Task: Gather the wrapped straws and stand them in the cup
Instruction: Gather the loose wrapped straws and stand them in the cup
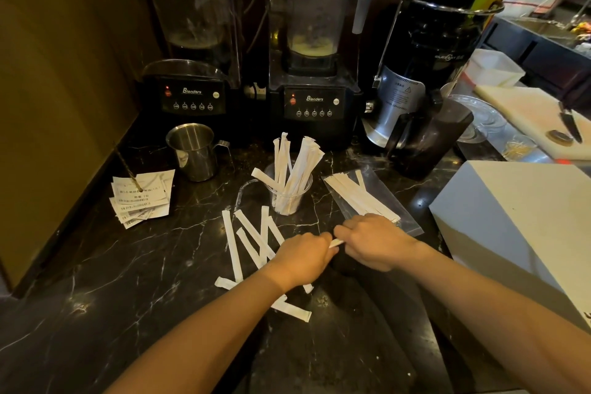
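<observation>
Both hands, left (302,257) and right (375,241), pinch one wrapped straw (336,243) lying crosswise between them; the cup (289,198) stands directly beyond.

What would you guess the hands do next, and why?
Probably lift the straw pinched between the left hand and right hand and stand it in the cup, which already holds several upright; more loose straws lie on the counter.
</observation>
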A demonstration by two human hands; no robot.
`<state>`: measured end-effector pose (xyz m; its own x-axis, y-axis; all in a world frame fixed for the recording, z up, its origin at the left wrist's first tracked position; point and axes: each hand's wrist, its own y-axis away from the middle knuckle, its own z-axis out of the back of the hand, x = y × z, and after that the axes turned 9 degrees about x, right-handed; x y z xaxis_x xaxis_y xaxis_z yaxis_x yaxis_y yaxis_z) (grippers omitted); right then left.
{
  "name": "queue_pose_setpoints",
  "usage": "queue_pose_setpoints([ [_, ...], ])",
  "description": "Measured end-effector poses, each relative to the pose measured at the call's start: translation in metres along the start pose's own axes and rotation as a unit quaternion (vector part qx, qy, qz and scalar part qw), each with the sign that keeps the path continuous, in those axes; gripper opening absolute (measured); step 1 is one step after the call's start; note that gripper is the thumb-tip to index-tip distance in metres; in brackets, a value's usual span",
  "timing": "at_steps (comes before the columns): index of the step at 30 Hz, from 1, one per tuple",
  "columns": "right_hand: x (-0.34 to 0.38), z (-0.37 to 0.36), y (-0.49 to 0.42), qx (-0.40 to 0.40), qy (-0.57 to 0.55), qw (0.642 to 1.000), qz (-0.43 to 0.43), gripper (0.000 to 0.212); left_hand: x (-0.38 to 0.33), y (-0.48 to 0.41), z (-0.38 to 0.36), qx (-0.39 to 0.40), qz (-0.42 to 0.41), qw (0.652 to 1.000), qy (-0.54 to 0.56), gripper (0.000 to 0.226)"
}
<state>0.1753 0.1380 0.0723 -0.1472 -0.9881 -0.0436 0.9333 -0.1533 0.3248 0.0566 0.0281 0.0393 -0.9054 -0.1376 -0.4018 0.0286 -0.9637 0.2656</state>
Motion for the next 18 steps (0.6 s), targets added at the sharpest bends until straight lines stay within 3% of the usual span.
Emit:
queue_pose_setpoints([
  [7, 0.009, 0.026, -0.01, -0.087, -0.012, 0.996, 0.013, 0.019, 0.011, 0.033, 0.053, -0.058, -0.022, 0.998, -0.029, 0.039],
  [10, 0.015, 0.033, -0.016, -0.109, -0.069, 0.991, -0.02, 0.013, 0.023, 0.059, 0.076, -0.116, -0.036, 0.987, 0.102, 0.047],
  [12, 0.02, 0.034, -0.019, -0.112, -0.151, 0.981, -0.039, 0.011, 0.035, 0.077, 0.087, -0.172, -0.038, 0.953, 0.245, 0.055],
  [14, 0.029, 0.035, -0.022, -0.124, -0.287, 0.949, -0.044, 0.011, 0.045, 0.093, 0.091, -0.236, -0.032, 0.886, 0.397, 0.063],
  [16, 0.044, 0.037, -0.026, -0.142, -0.428, 0.892, -0.039, 0.014, 0.052, 0.102, 0.088, -0.27, -0.015, 0.829, 0.489, 0.065],
  [18, 0.065, 0.037, -0.03, -0.147, -0.54, 0.829, -0.021, 0.016, 0.052, 0.103, 0.079, -0.254, -0.006, 0.815, 0.52, 0.06],
])
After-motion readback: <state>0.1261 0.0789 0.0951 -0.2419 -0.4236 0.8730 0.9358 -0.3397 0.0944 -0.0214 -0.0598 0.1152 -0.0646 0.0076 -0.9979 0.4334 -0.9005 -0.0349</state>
